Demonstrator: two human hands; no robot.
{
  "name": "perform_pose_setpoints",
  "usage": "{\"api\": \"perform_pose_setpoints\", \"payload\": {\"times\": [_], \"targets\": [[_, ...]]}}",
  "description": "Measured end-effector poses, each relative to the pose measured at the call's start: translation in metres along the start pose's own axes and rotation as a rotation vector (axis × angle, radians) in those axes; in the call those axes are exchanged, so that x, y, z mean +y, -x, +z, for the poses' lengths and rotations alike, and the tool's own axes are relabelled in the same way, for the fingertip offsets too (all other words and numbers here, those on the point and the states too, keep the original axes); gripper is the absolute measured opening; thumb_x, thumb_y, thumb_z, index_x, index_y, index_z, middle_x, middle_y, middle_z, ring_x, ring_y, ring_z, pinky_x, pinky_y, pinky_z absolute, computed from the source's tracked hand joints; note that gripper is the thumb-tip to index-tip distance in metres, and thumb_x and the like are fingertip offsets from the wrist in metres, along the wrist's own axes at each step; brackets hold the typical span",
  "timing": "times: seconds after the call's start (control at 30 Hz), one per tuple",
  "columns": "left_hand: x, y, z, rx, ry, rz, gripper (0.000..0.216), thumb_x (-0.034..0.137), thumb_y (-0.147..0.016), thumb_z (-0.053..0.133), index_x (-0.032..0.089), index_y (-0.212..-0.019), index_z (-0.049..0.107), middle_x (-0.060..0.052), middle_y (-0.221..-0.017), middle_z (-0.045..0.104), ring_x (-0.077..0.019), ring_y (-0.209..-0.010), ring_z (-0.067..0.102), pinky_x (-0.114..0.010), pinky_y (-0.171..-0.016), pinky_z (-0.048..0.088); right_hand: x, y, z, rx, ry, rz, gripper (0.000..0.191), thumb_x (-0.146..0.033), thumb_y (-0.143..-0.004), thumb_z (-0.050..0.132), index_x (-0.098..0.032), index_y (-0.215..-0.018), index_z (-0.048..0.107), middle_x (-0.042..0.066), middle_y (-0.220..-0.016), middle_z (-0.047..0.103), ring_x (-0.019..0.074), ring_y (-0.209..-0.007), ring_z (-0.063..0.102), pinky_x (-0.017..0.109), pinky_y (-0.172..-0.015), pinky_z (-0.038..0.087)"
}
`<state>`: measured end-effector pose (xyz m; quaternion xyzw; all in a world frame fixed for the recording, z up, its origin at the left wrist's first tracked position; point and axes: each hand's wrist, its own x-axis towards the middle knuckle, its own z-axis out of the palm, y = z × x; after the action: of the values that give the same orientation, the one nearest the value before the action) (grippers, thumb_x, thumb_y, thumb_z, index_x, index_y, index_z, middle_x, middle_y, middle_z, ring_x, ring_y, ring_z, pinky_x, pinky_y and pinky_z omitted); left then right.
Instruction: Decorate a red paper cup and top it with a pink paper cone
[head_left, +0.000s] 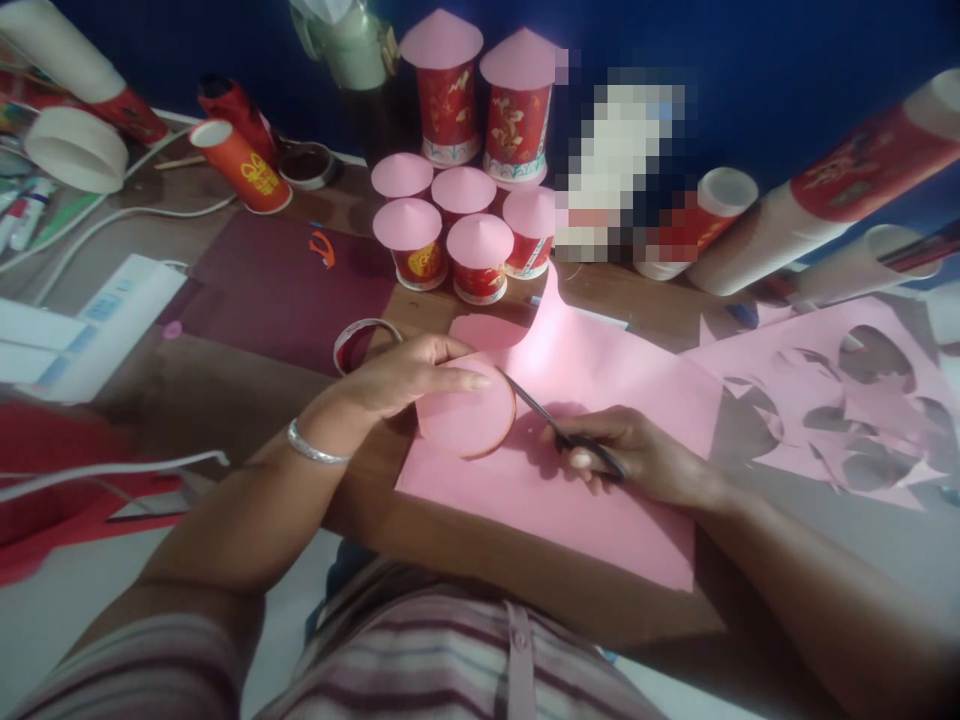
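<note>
My left hand [405, 375] grips a pink paper circle [469, 415] by its upper edge, fingers curled over it. My right hand [637, 455] is closed on the handles of black scissors [559, 425], whose blades point up and left to the circle's right rim. Both hands work above a large pink paper sheet [592, 500] lying on the wooden table [247, 400]. A silver bracelet sits on my left wrist.
Several red cups with pink cone lids [469, 235] stand behind the sheet, two taller ones [480, 95] farther back. A tape ring [360, 340] lies left of my hand. Cut-out pink scrap [840, 400] lies right. Cardboard tubes [817, 190], a power strip [112, 315] and cables surround.
</note>
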<state>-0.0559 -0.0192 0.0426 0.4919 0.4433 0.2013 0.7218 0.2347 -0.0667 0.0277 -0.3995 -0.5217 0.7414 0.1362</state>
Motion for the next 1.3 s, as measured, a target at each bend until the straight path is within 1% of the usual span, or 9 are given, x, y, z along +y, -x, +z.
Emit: {"api": "perform_pose_setpoints", "payload": {"times": [0.17, 0.27, 0.43, 0.57, 0.77, 0.9, 1.07, 1.13, 1.3], "targets": [[0.0014, 0.0002, 0.0005, 0.029, -0.028, 0.008, 0.028, 0.039, -0.077, 0.083, 0.013, -0.081, 0.076, -0.004, -0.079, 0.074, -0.0108, -0.067, 0.061, -0.019, -0.061, 0.046, 0.0004, 0.0001, 0.0005, 0.008, 0.005, 0.011, 0.054, -0.054, -0.081, 0.081, -0.012, -0.115, 0.075, 0.002, -0.070, 0.069, 0.0079, -0.051, 0.053, 0.023, -0.048, 0.049], [0.0009, -0.0004, 0.0004, 0.000, -0.031, 0.014, 0.031, 0.040, -0.074, 0.084, 0.012, -0.085, 0.077, -0.006, -0.083, 0.076, -0.0127, -0.071, 0.064, -0.021, -0.065, 0.048, 0.0001, -0.0001, 0.0015, 0.003, 0.009, 0.013, 0.053, -0.052, -0.082, 0.081, -0.012, -0.116, 0.075, 0.002, -0.072, 0.069, 0.0076, -0.052, 0.054, 0.023, -0.050, 0.049], [0.0012, 0.0000, -0.0005, -0.043, -0.054, -0.010, 0.035, 0.042, -0.073, 0.084, 0.011, -0.087, 0.078, -0.007, -0.079, 0.076, -0.0132, -0.068, 0.064, -0.021, -0.062, 0.047, -0.0011, -0.0019, 0.0046, 0.003, 0.024, 0.009, 0.051, -0.050, -0.084, 0.079, -0.013, -0.119, 0.074, 0.001, -0.072, 0.067, 0.0079, -0.053, 0.052, 0.024, -0.050, 0.046], [0.0011, 0.0000, -0.0007, -0.037, -0.041, -0.009, 0.033, 0.042, -0.073, 0.084, 0.011, -0.085, 0.078, -0.007, -0.080, 0.076, -0.0134, -0.069, 0.065, -0.022, -0.063, 0.048, -0.0012, -0.0027, 0.0058, 0.002, 0.013, 0.015, 0.052, -0.048, -0.085, 0.079, -0.012, -0.121, 0.073, 0.001, -0.071, 0.066, 0.0080, -0.054, 0.052, 0.023, -0.050, 0.045], [-0.0018, -0.0017, -0.0012, -0.027, -0.049, 0.012, 0.030, 0.040, -0.073, 0.084, 0.013, -0.085, 0.078, -0.006, -0.083, 0.077, -0.0133, -0.072, 0.066, -0.022, -0.068, 0.049, 0.0007, -0.0021, 0.0051, -0.007, 0.031, -0.024, 0.051, -0.050, -0.086, 0.077, -0.013, -0.121, 0.073, 0.001, -0.072, 0.066, 0.0081, -0.053, 0.052, 0.023, -0.048, 0.044], [-0.0012, -0.0018, -0.0006, -0.030, -0.055, 0.005, 0.030, 0.040, -0.074, 0.083, 0.013, -0.085, 0.078, -0.006, -0.082, 0.077, -0.0125, -0.071, 0.065, -0.021, -0.066, 0.048, 0.0027, -0.0016, 0.0042, -0.008, 0.037, -0.032, 0.050, -0.050, -0.088, 0.076, -0.013, -0.122, 0.073, 0.001, -0.073, 0.065, 0.0076, -0.053, 0.051, 0.023, -0.047, 0.043], [0.0003, -0.0017, -0.0001, -0.042, -0.057, 0.006, 0.030, 0.040, -0.072, 0.084, 0.013, -0.084, 0.078, -0.005, -0.082, 0.076, -0.0128, -0.071, 0.064, -0.020, -0.063, 0.048, 0.0028, -0.0012, 0.0040, 0.003, 0.038, -0.013, 0.051, -0.051, -0.087, 0.077, -0.013, -0.121, 0.073, 0.001, -0.072, 0.066, 0.0073, -0.052, 0.050, 0.023, -0.047, 0.044], [0.0000, -0.0015, -0.0002, -0.028, -0.049, -0.003, 0.031, 0.040, -0.072, 0.084, 0.013, -0.085, 0.079, -0.006, -0.083, 0.077, -0.0136, -0.072, 0.065, -0.021, -0.063, 0.048, 0.0024, -0.0012, 0.0040, 0.013, 0.039, -0.010, 0.052, -0.052, -0.086, 0.077, -0.013, -0.119, 0.074, 0.001, -0.071, 0.066, 0.0077, -0.052, 0.051, 0.023, -0.047, 0.045], [-0.0009, -0.0002, -0.0007, 0.022, -0.024, -0.012, 0.034, 0.040, -0.070, 0.085, 0.013, -0.089, 0.079, -0.009, -0.091, 0.079, -0.0166, -0.078, 0.070, -0.024, -0.070, 0.053, 0.0028, -0.0015, 0.0031, 0.020, 0.034, -0.026, 0.054, -0.053, -0.084, 0.078, -0.013, -0.119, 0.074, 0.001, -0.070, 0.067, 0.0082, -0.051, 0.052, 0.023, -0.047, 0.047]]}}
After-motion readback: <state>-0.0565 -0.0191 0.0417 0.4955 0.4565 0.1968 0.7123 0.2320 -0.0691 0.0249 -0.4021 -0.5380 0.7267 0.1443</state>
